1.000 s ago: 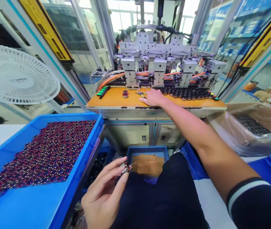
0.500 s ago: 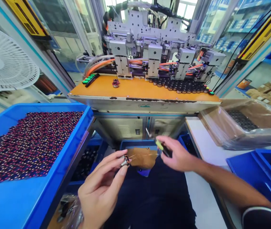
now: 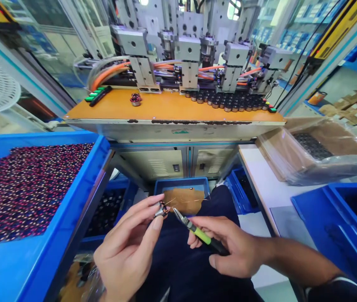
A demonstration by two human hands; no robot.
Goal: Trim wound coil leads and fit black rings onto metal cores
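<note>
Blue tray (image 3: 24,268) (coil-filled), orange bench (image 3: 172,110).

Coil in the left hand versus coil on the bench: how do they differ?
The hand coil is pinched by the left hand, wires sticking out; the bench coil stands alone, no wires visible. The cutters in the right hand point at the hand coil only. Both are small.

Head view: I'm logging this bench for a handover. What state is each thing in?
Left hand, pinching a coil at the fingertips.
Coil, held up, thin wire ends sticking out.
Right hand, closed around the cutters.
Cutters, tip close beside the coil; contact unclear.
Blue tray, layered with small red-and-black parts.
Box, open, plastic-lined, dark pieces inside.
</note>
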